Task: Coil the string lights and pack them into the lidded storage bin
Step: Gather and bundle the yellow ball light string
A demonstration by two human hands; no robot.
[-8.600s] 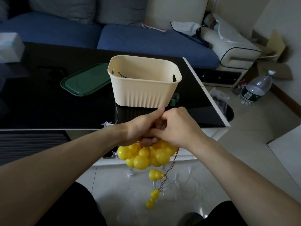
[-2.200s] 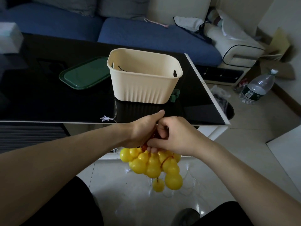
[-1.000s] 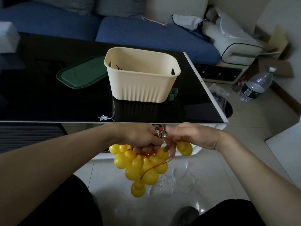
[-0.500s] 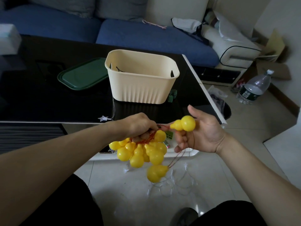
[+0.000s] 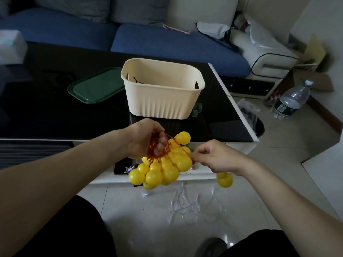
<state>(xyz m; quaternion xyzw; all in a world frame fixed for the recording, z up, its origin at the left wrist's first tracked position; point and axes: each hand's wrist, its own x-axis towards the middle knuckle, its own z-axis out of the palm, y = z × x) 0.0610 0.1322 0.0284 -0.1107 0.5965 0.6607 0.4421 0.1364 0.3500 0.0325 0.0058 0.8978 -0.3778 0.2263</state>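
My left hand (image 5: pixel 144 140) grips the coiled red wire of the string lights, and a bunch of yellow gourd-shaped bulbs (image 5: pixel 163 167) hangs below it, in front of the table's near edge. My right hand (image 5: pixel 213 158) pinches the red wire just right of the bunch, and one more yellow bulb (image 5: pixel 225 179) dangles under that hand. The cream storage bin (image 5: pixel 159 97) stands open on the black table (image 5: pixel 55 117), beyond both hands. Its green lid (image 5: pixel 96 85) lies flat to the bin's left.
A second, clear-wired string of lights (image 5: pixel 193 206) lies loose on the floor tiles below my hands. A blue sofa (image 5: pixel 167 43) is behind the table. A water bottle (image 5: pixel 291 101) stands on the floor at right. A white box (image 5: pixel 11 46) is at the far left.
My right hand turned palm-down and dropped lower; the bulb it held up now hangs beneath it. My left hand has opened slightly toward me, showing the red coil.
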